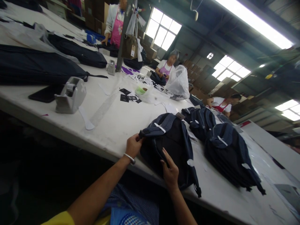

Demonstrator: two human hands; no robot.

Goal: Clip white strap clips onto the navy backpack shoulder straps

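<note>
A dark navy and black backpack [178, 140] lies on the white table with its shoulder straps facing up, close to the front edge. My left hand [134, 145] is closed on the strap at the backpack's left side, near a black buckle-like end. Lying against the black back panel, my right hand [170, 170] has its fingers stretched out and thumb apart. White pieces are fixed on both straps. Just to the right rests a similar navy backpack [229, 153], and behind it another backpack [199, 122].
A grey tape dispenser [70, 95] stands at the left beside a black flat object [47, 93]. Black tags [125, 95], a tape roll [142, 90] and a clear plastic bag [178, 81] lie farther back. A metal post [124, 37] rises from the table. Several co-workers are across it.
</note>
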